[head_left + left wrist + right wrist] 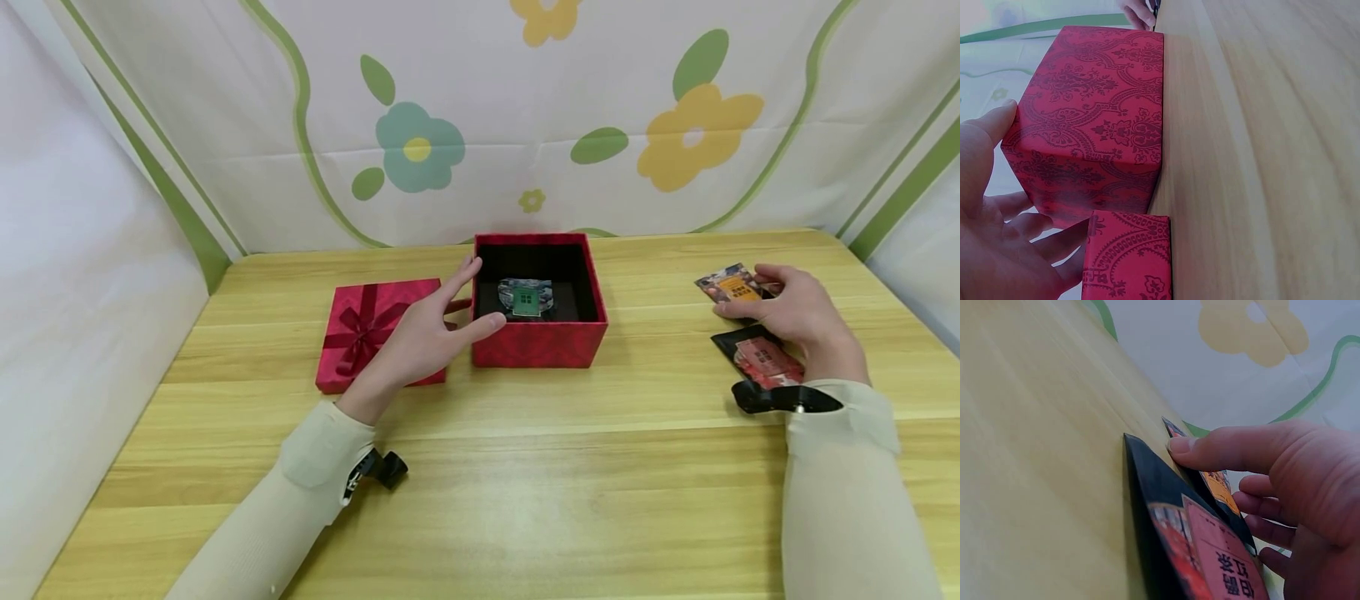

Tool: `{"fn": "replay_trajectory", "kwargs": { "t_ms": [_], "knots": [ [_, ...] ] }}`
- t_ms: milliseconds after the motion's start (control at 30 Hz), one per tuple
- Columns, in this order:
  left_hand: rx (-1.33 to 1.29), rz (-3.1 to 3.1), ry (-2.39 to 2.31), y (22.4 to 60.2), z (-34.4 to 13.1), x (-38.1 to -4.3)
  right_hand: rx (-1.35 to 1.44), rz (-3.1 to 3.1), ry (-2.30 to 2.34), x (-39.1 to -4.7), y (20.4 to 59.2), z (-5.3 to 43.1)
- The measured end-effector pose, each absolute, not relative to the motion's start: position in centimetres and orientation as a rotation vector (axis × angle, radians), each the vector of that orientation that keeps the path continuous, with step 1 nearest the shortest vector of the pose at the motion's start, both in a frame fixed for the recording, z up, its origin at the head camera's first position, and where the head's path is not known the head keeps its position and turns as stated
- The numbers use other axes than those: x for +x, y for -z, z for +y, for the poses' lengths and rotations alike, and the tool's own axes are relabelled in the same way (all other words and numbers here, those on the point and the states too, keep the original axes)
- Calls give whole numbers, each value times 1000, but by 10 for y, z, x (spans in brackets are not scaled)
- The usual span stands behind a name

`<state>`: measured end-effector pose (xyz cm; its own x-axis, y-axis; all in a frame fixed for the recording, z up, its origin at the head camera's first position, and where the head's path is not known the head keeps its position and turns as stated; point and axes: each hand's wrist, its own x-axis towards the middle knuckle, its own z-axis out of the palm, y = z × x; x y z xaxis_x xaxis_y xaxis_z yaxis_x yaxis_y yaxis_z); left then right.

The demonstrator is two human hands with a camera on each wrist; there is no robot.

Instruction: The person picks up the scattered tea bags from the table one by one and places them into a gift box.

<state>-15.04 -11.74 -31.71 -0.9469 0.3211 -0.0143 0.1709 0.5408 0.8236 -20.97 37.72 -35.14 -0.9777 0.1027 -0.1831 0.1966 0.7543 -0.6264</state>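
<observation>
An open red patterned gift box (540, 343) with a black inside stands at the back middle of the table. A packet with a green label (527, 300) lies in it. My left hand (420, 337) is at the box's left side, fingers spread, thumb near the front rim. On the right, my right hand (806, 308) pinches a tea sachet with an orange label (735, 286) by its edges, thumb on the near side and fingers on the far side. Just nearer lies a black tea sachet with a pink label (1222, 547).
The red box lid (345, 337) with a dark red ribbon bow lies left of the box, partly under my left hand in the head view. A wooden table (570, 500) spans the front. Behind it hangs a white flowered cloth (487, 100).
</observation>
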Motion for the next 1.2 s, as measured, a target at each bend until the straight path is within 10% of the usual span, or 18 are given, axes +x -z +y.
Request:
{"fn": "replay_trajectory", "kwargs": {
  "t_ms": [1200],
  "knots": [
    [428,2605,-1380,316,-117,-150,24,2882,945,-218,336,354]
  ]
}}
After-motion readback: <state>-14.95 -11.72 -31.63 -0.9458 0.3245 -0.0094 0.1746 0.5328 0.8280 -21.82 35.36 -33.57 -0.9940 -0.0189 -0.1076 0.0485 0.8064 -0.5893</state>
